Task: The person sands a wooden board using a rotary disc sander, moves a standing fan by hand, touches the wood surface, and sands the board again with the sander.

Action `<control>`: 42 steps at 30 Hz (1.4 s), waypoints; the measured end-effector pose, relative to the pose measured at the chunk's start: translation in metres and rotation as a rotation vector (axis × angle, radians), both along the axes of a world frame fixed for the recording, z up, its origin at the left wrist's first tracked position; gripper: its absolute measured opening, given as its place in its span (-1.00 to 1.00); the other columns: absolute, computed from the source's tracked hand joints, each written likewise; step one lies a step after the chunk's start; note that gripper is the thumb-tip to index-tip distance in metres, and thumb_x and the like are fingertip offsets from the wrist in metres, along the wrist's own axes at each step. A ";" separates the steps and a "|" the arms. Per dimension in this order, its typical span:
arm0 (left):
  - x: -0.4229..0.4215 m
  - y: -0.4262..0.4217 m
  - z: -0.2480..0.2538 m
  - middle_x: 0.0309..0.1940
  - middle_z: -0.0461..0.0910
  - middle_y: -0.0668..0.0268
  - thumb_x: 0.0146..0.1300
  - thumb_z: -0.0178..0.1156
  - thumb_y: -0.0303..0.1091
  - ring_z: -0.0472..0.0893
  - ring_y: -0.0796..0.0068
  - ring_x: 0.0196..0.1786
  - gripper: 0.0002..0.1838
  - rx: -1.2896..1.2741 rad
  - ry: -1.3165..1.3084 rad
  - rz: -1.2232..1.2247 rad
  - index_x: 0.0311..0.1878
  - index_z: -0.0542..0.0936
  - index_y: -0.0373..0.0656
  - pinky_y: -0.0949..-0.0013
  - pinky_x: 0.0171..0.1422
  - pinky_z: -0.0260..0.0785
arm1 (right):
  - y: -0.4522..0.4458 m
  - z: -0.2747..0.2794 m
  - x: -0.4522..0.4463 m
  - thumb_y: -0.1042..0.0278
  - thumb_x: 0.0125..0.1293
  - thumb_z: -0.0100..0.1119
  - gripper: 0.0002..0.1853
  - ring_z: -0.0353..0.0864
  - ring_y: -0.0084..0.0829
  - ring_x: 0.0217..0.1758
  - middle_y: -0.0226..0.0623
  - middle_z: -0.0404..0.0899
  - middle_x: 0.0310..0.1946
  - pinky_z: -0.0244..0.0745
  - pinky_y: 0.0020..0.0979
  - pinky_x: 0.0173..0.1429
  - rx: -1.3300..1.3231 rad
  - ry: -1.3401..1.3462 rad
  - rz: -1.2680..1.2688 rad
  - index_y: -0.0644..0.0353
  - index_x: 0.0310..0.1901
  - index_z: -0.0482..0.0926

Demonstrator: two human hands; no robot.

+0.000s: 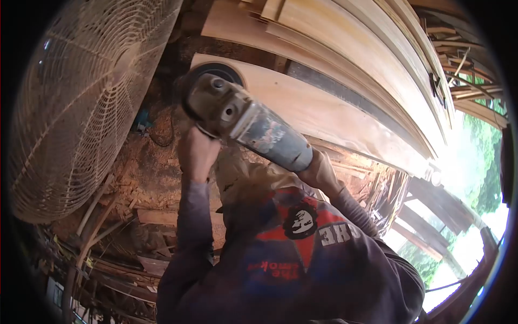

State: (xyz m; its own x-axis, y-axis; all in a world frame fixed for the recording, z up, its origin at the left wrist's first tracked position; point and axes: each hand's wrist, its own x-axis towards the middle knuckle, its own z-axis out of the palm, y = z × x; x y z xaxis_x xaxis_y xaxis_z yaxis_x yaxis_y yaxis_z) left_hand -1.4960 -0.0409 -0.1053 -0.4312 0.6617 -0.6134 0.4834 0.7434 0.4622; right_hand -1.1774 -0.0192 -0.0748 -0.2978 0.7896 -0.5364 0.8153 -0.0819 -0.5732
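Observation:
An angle grinder [272, 135] with a worn, dusty body spans between my hands. My right hand [319, 171] is wrapped round the rear end of its body. My left hand [198, 154] is closed just below the grinder's head, at the side; the part it grips is mostly hidden behind the fist. The round dark disc [233, 70] lies over the left end of a pale wooden plank [302, 102]. Whether the disc touches the wood, I cannot tell.
A large wire-guarded fan [116, 75] stands close on the left. More long boards [345, 38] are stacked beyond the plank. Sawdust and shavings [156, 173] cover the ground, with wood scraps [156, 256] at lower left. Bright daylight enters at right.

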 end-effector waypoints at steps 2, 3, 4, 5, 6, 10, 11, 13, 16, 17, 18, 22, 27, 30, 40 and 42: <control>-0.002 -0.014 -0.003 -0.17 0.75 -0.06 0.11 0.44 -0.06 0.71 -0.20 -0.02 -0.65 0.043 0.051 0.033 -0.17 0.76 -0.13 -0.07 0.04 0.53 | -0.001 -0.002 -0.003 0.24 0.12 0.39 -0.62 0.74 0.22 -0.13 0.25 0.71 -0.27 0.66 0.01 -0.06 0.000 -0.023 0.033 0.36 -0.11 0.65; -0.001 -0.019 -0.007 -0.16 0.74 -0.07 0.12 0.43 -0.09 0.70 -0.22 -0.02 -0.65 0.052 0.067 0.038 -0.14 0.76 -0.14 -0.07 0.03 0.52 | -0.005 -0.002 0.001 0.24 0.11 0.38 -0.62 0.73 0.23 -0.15 0.26 0.70 -0.29 0.65 0.02 -0.07 -0.002 -0.031 0.030 0.35 -0.12 0.64; 0.003 -0.023 -0.009 -0.16 0.74 -0.07 0.12 0.43 -0.09 0.70 -0.22 -0.02 -0.65 0.053 0.067 0.016 -0.14 0.76 -0.14 -0.07 0.03 0.52 | -0.009 -0.002 0.004 0.24 0.11 0.38 -0.63 0.72 0.24 -0.16 0.26 0.70 -0.30 0.65 0.04 -0.08 -0.003 -0.039 0.028 0.35 -0.13 0.63; 0.009 -0.023 -0.005 -0.16 0.74 -0.08 0.12 0.43 -0.11 0.69 -0.23 -0.02 -0.65 0.041 0.070 0.014 -0.13 0.75 -0.15 -0.07 0.03 0.52 | -0.016 0.000 0.010 0.24 0.10 0.39 -0.63 0.73 0.24 -0.18 0.27 0.69 -0.32 0.64 0.05 -0.09 -0.055 -0.054 0.008 0.34 -0.15 0.63; 0.015 -0.023 -0.003 -0.15 0.73 -0.08 0.11 0.44 -0.13 0.68 -0.25 -0.02 -0.65 0.029 0.071 0.013 -0.12 0.75 -0.15 -0.07 0.02 0.52 | -0.021 0.004 0.017 0.22 0.08 0.42 -0.61 0.73 0.24 -0.19 0.27 0.69 -0.33 0.64 0.05 -0.09 -0.072 -0.056 -0.008 0.34 -0.14 0.63; 0.063 -0.024 0.004 -0.20 0.71 -0.15 0.09 0.43 -0.24 0.67 -0.28 -0.06 -0.71 0.062 0.008 -0.165 -0.18 0.72 -0.22 -0.13 0.01 0.50 | -0.050 0.022 0.058 0.17 0.00 0.51 -0.50 0.75 0.23 -0.18 0.26 0.70 -0.32 0.65 0.03 -0.05 -0.096 -0.072 -0.158 0.34 -0.08 0.64; 0.079 -0.018 0.015 -0.23 0.71 -0.16 0.09 0.40 -0.29 0.67 -0.28 -0.08 -0.74 -0.010 -0.028 -0.221 -0.19 0.71 -0.23 -0.15 0.02 0.49 | -0.062 0.023 0.075 0.16 -0.02 0.53 -0.46 0.75 0.21 -0.14 0.25 0.71 -0.30 0.65 0.01 -0.02 -0.114 -0.095 -0.173 0.34 -0.05 0.65; 0.108 -0.021 0.007 -0.23 0.73 -0.12 0.08 0.40 -0.31 0.68 -0.26 -0.06 -0.73 0.036 -0.094 -0.293 -0.16 0.72 -0.23 -0.14 0.03 0.50 | -0.081 0.030 0.103 0.17 -0.04 0.54 -0.42 0.75 0.17 -0.08 0.22 0.73 -0.25 0.66 -0.03 0.03 -0.113 -0.100 -0.250 0.32 0.01 0.66; 0.153 -0.014 0.013 -0.24 0.73 -0.11 0.08 0.40 -0.35 0.68 -0.27 -0.06 -0.75 0.175 -0.204 -0.372 -0.16 0.72 -0.22 -0.16 0.03 0.50 | -0.108 0.041 0.138 0.24 -0.05 0.52 -0.42 0.76 0.10 -0.02 0.17 0.75 -0.18 0.66 -0.08 0.07 -0.137 -0.166 -0.344 0.30 0.05 0.67; 0.165 -0.010 0.019 -0.24 0.72 -0.13 0.08 0.38 -0.38 0.69 -0.25 -0.06 -0.74 0.101 -0.263 -0.434 -0.15 0.71 -0.24 -0.15 0.04 0.51 | -0.121 0.039 0.153 0.25 -0.05 0.52 -0.43 0.77 0.09 -0.02 0.16 0.75 -0.17 0.67 -0.09 0.08 -0.139 -0.185 -0.379 0.30 0.04 0.68; 0.176 -0.011 0.014 -0.24 0.72 -0.13 0.08 0.38 -0.38 0.69 -0.25 -0.06 -0.74 0.093 -0.268 -0.450 -0.15 0.71 -0.24 -0.15 0.04 0.51 | -0.134 0.038 0.167 0.26 -0.06 0.52 -0.44 0.77 0.08 -0.02 0.15 0.75 -0.16 0.67 -0.11 0.09 -0.144 -0.204 -0.413 0.29 0.03 0.68; 0.219 -0.012 0.005 -0.23 0.72 -0.15 0.05 0.36 -0.36 0.69 -0.23 -0.07 -0.71 -0.119 -0.351 -0.654 -0.14 0.69 -0.25 -0.13 0.04 0.52 | -0.175 0.040 0.199 0.31 0.04 0.49 -0.49 0.81 -0.06 0.01 0.09 0.78 -0.16 0.69 -0.20 0.06 -0.119 -0.128 -0.576 0.31 0.07 0.68; 0.265 -0.001 0.004 -0.30 0.72 -0.10 0.01 0.36 -0.31 0.72 -0.16 -0.19 -0.73 -0.096 -0.309 -0.851 -0.25 0.67 -0.27 -0.10 -0.03 0.56 | -0.206 0.035 0.229 0.31 0.07 0.50 -0.51 0.81 -0.11 0.06 0.10 0.79 -0.15 0.69 -0.23 0.04 -0.154 -0.100 -0.702 0.36 0.03 0.69; 0.292 0.004 0.004 -0.31 0.72 -0.08 0.03 0.35 -0.28 0.75 -0.09 -0.21 -0.72 -0.069 -0.287 -0.941 -0.29 0.66 -0.32 -0.05 -0.06 0.59 | -0.214 0.032 0.248 0.29 0.07 0.50 -0.57 0.81 -0.10 0.05 0.12 0.79 -0.17 0.69 -0.19 0.03 -0.151 -0.112 -0.766 0.39 -0.06 0.71; 0.413 0.037 0.008 -0.25 0.72 -0.15 0.04 0.34 -0.30 0.74 -0.14 -0.16 -0.67 -0.011 -0.364 -1.106 -0.22 0.65 -0.40 -0.05 -0.02 0.59 | -0.222 0.033 0.330 0.32 0.08 0.47 -0.59 0.83 -0.28 -0.04 0.05 0.80 -0.21 0.66 -0.25 0.00 -0.184 -0.183 -0.909 0.43 -0.08 0.71; 0.445 0.039 0.007 -0.23 0.73 -0.02 0.07 0.36 -0.32 0.77 0.01 -0.18 -0.70 0.076 -0.381 -1.205 -0.19 0.67 -0.34 0.04 -0.04 0.61 | -0.227 0.031 0.349 0.32 0.07 0.48 -0.58 0.82 -0.30 -0.02 0.02 0.80 -0.18 0.65 -0.26 0.03 -0.144 -0.169 -0.930 0.43 -0.07 0.71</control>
